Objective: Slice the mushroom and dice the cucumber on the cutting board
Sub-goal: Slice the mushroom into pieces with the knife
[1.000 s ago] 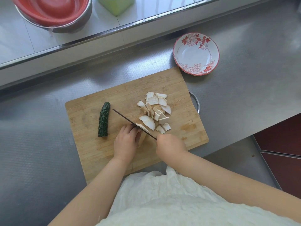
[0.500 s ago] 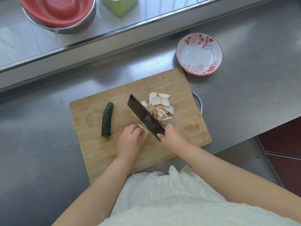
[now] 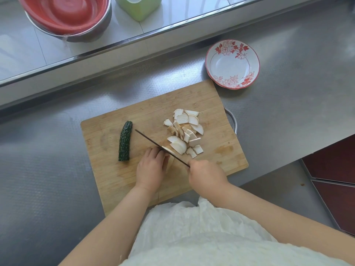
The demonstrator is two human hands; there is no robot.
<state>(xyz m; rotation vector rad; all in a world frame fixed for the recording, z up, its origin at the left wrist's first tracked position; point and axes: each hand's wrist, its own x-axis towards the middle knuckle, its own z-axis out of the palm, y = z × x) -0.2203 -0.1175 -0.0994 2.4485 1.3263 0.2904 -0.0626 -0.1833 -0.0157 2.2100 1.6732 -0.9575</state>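
A wooden cutting board (image 3: 107,169) lies on the steel counter. A dark green cucumber (image 3: 125,141) lies whole on its left part. Several white mushroom slices (image 3: 185,129) are piled on the right part. My left hand (image 3: 151,167) holds down the uncut mushroom piece (image 3: 170,161), mostly hidden under my curled fingers. My right hand (image 3: 205,177) grips the handle of a cleaver (image 3: 153,144), whose blade stands edge-down on the mushroom beside my left fingers.
A white bowl with red flowers (image 3: 232,64) sits on the counter beyond the board's right corner. On the raised ledge behind stand a red basin in a steel bowl (image 3: 67,16) and a green container (image 3: 138,6). The counter edge drops off at the right.
Half a second ago the cleaver was tilted flat, pushing slices to the right. Now its blade stands vertical again, cutting into the mushroom by my left fingers.
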